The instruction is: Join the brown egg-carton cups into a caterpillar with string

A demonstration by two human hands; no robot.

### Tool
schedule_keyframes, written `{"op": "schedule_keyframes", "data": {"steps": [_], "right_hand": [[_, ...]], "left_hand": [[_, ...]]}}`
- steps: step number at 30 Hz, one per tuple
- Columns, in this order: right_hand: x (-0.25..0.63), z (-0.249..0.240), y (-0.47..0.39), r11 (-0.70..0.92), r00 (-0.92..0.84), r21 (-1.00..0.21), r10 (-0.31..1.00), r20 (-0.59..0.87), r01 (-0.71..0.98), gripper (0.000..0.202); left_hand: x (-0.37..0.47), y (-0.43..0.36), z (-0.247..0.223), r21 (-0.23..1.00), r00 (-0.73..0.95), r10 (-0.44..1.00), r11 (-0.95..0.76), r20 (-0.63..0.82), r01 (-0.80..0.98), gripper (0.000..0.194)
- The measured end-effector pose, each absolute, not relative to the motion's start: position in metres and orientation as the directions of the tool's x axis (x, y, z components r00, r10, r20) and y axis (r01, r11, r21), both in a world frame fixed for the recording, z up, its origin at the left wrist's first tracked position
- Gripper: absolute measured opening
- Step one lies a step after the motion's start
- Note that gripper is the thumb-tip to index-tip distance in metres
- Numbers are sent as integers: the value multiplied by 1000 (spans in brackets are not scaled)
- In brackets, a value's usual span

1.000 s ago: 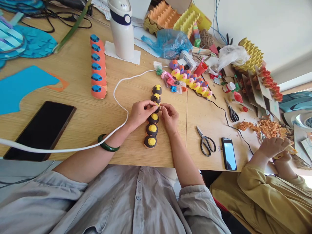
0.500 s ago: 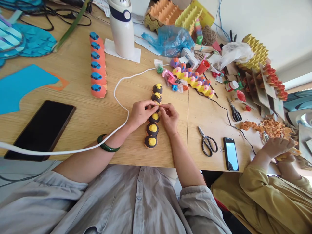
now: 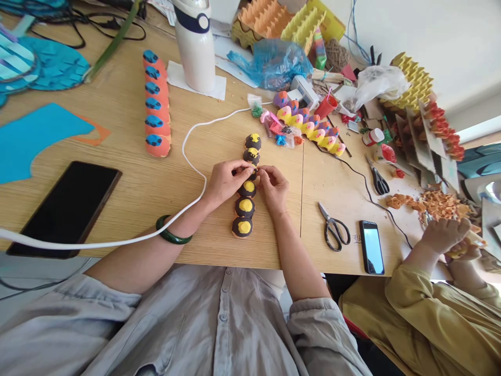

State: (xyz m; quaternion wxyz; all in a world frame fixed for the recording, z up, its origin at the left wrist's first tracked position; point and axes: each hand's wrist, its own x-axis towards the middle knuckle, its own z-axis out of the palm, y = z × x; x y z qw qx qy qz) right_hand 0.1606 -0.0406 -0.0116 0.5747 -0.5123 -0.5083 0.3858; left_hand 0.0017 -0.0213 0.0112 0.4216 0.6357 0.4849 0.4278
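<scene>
Closely, the left hand and right hand pinch over the black-and-yellow strip, each grip's contents hidden; a white cable crosses the left forearm.

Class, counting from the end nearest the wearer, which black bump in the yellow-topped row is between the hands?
The fourth bump: only it is partly hidden by fingertips, with the left hand and right hand either side.
</scene>
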Motion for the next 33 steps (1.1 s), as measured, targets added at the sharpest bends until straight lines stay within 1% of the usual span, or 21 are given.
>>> {"op": "schedule_keyframes", "data": {"steps": [8, 19, 28, 33], "right_hand": [[162, -14, -40, 204, 182, -971, 958, 224, 121, 33], [162, -13, -40, 168, 174, -977, 966, 190, 131, 45], [161, -13, -40, 165, 185, -981, 966, 182, 107, 36], [161, -12, -41, 145, 173, -983, 971, 163, 111, 35]], "left_hand": [[2, -21, 11, 954, 166, 978, -168, 129, 247, 35], [2, -21, 12, 962, 152, 981, -153, 120, 226, 33], [3, -21, 12, 971, 154, 983, -133, 102, 201, 34], [3, -20, 10, 969, 161, 981, -139, 107, 206, 34]]}}
